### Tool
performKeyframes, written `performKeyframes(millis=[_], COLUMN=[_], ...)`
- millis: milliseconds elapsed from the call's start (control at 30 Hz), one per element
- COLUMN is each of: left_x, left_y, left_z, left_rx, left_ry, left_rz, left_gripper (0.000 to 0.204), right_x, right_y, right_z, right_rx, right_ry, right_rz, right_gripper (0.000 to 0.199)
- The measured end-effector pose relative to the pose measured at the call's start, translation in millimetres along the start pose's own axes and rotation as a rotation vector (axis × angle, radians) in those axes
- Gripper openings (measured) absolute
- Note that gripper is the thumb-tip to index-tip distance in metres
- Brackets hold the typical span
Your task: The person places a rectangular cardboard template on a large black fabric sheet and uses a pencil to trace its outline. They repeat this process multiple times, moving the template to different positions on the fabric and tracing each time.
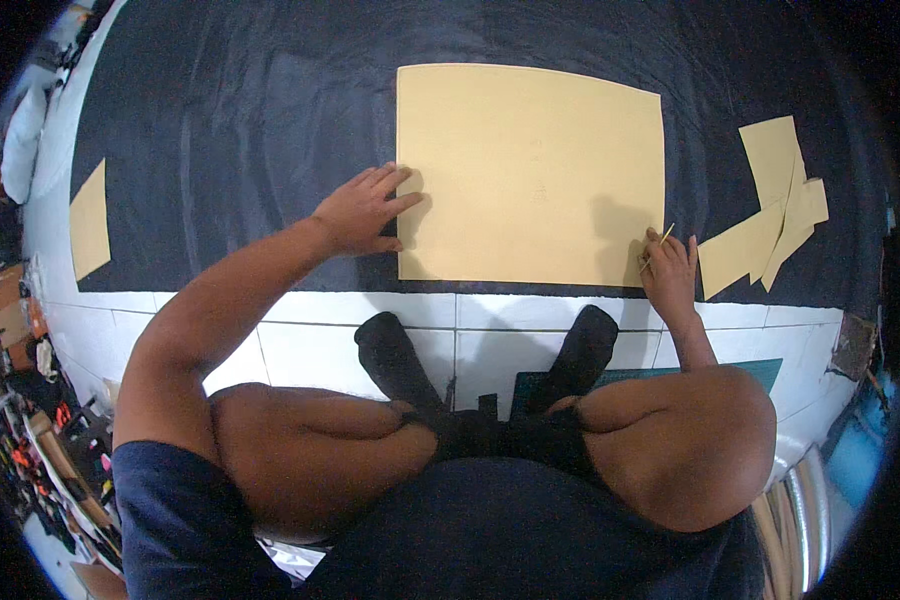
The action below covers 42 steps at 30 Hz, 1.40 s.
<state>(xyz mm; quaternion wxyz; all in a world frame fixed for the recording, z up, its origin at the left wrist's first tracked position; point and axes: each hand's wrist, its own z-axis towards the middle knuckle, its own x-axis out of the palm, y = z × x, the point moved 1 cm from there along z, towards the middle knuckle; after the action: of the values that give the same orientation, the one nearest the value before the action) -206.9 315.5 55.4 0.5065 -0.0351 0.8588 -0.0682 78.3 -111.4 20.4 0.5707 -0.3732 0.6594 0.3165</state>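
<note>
A large tan paper sheet (530, 170) lies flat on dark fabric (240, 130) spread over the floor. My left hand (362, 212) presses flat, fingers spread, on the fabric at the sheet's left edge, fingertips touching the paper. My right hand (668, 268) is at the sheet's lower right corner and pinches a thin yellowish pencil-like stick (660, 242), its tip at the paper's edge. I squat over the work, both feet in black socks on the tiles.
Several tan paper offcuts (770, 215) lie overlapped on the fabric to the right. Another tan piece (90, 222) lies at the far left. White floor tiles (310, 345) run below the fabric, with a green mat (760, 370) by my right knee. Clutter lines the left rim.
</note>
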Motion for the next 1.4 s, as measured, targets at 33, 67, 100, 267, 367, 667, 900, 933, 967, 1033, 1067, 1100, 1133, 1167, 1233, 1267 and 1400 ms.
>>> performKeyframes(millis=[33, 67, 100, 267, 367, 667, 900, 933, 967, 1033, 1067, 1100, 1133, 1167, 1233, 1267, 1400], left_x=[8.2, 15.5, 21.0, 31.3, 38.6, 31.6, 29.1, 28.8, 29.7, 31.6, 33.9, 34.0, 32.3, 31.1, 32.0, 32.5, 32.7], left_y=[-2.4, -4.2, -5.7, -10.0, -10.8, -9.6, -11.5, -12.7, -13.1, -14.7, -13.7, -13.2, -13.1, -13.1, -11.8, -11.1, -10.6], left_z=[2.4, 4.2, 7.2, 10.3, 5.3, 2.6, 1.1, 4.8, 9.1, 12.6, 8.5, 6.0, 5.7, 5.5, 5.7, 5.4, 5.3], left_rx=[0.012, 0.024, 0.024, 0.017, 0.003, 0.036, -0.007, -0.001, 0.002, 0.005, -0.012, -0.013, -0.013, -0.013, -0.008, -0.006, 0.000], left_ry=[-0.040, -0.080, -0.083, -0.099, -0.108, -0.092, -0.062, -0.060, -0.063, -0.058, -0.045, -0.049, -0.057, -0.066, -0.073, -0.077, -0.113], left_rz=[-0.022, -0.042, -0.058, -0.128, -0.090, -0.116, -0.069, -0.076, -0.090, -0.062, -0.048, -0.055, -0.060, -0.066, -0.080, -0.088, -0.117], left_gripper=[0.085, 0.088, 0.091, 0.108, 0.113, 0.119, 0.118, 0.118, 0.118, 0.118, 0.118, 0.119, 0.119, 0.120, 0.120, 0.120, 0.121], right_x=[-3.8, -5.7, -6.6, -1.9, 4.3, -1.0, -59.1, -44.4, -45.3, -27.5, -20.1, -22.8, -20.8, -17.3, -12.6, -8.6, 1.6], right_y=[1.5, 5.4, 5.0, 3.8, 5.2, 9.2, 116.1, 129.2, 153.6, 203.1, 229.8, 252.7, 262.6, 269.9, 280.4, 285.2, 291.1], right_z=[1.0, 2.2, 3.2, -0.1, 1.7, 4.7, 62.7, 59.6, 66.6, 75.3, 80.3, 84.0, 85.4, 86.1, 86.3, 86.6, 88.7], right_rx=[-0.003, 0.010, 0.025, 0.052, 0.027, 0.069, 0.102, -0.086, -0.213, -0.561, -0.663, -0.692, -0.706, -0.722, -0.718, -0.726, -0.734], right_ry=[0.041, 0.046, 0.051, 0.054, 0.021, 0.088, 0.157, 0.131, 0.283, 0.303, 0.238, 0.254, 0.263, 0.273, 0.270, 0.252, 0.200], right_rz=[-0.010, -0.015, -0.024, -0.062, -0.063, -0.084, 0.476, 0.553, 0.501, 0.653, 0.802, 0.813, 0.852, 0.890, 0.978, 0.968, 0.902], right_gripper=[0.060, 0.059, 0.058, 0.058, 0.059, 0.056, 0.031, 0.034, 0.032, 0.026, 0.022, 0.020, 0.020, 0.019, 0.018, 0.018, 0.018])
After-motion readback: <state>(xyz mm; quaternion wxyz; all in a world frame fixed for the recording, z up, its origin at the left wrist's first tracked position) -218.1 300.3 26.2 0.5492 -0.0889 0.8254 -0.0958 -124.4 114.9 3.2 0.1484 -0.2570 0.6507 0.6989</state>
